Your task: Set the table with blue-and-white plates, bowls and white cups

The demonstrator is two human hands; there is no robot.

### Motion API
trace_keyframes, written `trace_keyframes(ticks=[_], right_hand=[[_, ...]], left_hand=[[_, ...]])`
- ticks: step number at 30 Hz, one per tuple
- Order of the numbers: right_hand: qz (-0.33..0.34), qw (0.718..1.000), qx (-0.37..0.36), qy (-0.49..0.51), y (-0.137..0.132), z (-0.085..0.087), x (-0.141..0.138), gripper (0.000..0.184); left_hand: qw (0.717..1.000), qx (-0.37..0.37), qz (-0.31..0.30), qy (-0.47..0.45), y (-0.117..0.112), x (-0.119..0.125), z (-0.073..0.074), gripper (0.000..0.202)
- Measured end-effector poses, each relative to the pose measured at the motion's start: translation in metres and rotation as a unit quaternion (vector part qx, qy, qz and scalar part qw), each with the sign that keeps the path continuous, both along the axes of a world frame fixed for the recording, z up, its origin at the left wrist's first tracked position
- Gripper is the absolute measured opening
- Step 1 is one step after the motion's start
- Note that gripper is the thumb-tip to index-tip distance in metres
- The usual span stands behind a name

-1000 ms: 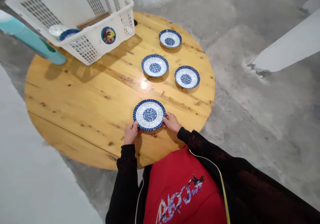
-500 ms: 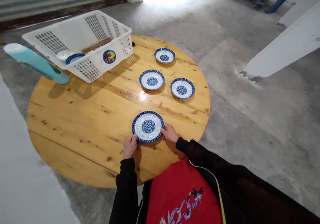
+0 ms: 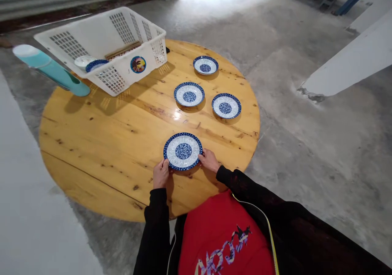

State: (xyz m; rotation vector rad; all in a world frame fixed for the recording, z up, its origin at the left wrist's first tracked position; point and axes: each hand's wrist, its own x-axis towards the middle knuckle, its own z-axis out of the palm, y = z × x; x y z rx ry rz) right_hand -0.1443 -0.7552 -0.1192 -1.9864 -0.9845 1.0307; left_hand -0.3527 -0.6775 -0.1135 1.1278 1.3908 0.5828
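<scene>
Between my two hands is a blue-and-white plate (image 3: pixel 183 151) with a dark blue patterned rim, close to the near side of the round wooden table (image 3: pixel 122 152). My left hand (image 3: pixel 161 173) grips its lower left rim, thumb on top. On the right rim, my right hand (image 3: pixel 209 160) is closed the same way; the fingers of both hands are partly hidden under the plate. Farther off lie three similar plates: one in the middle (image 3: pixel 189 94), one to the right (image 3: pixel 226 106) and one at the back (image 3: pixel 206 65).
A white plastic basket (image 3: pixel 122 77) stands at the table's back left, with a blue-rimmed plate (image 3: pixel 95 65) and other dishes inside. Beside it a light blue cylindrical container (image 3: pixel 55 70) leans. A white pillar (image 3: pixel 346 62) rises from the concrete floor at right.
The view has shifted slightly, so everything sits a little higher and farther right. Both hands still hold the near plate, with no clear movement over the table.
</scene>
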Motion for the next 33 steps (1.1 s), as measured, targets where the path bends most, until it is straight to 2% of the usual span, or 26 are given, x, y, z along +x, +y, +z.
trace_keyframes(ticks=[5,14,23,29,33], right_hand=[[-0.001,1.000,0.014,0.025,-0.003,0.000,0.001,0.004],[0.010,1.000,0.018,0.003,-0.003,0.001,0.001,0.005],[0.021,0.998,0.037,0.040,-0.005,-0.009,0.003,0.011],[0.015,0.995,0.020,0.098,-0.009,0.000,0.002,0.020],[-0.027,0.986,0.004,0.166,-0.014,0.007,0.004,0.029]], left_hand=[[0.999,0.041,0.006,-0.003,-0.005,0.002,-0.001,0.031],[0.997,0.043,0.043,-0.045,-0.007,0.001,-0.012,0.030],[0.996,0.051,0.051,-0.046,-0.007,-0.001,-0.019,0.032],[0.995,0.033,0.060,-0.070,-0.010,-0.002,-0.019,0.034],[0.994,0.025,0.071,-0.081,-0.011,-0.009,-0.017,0.035]])
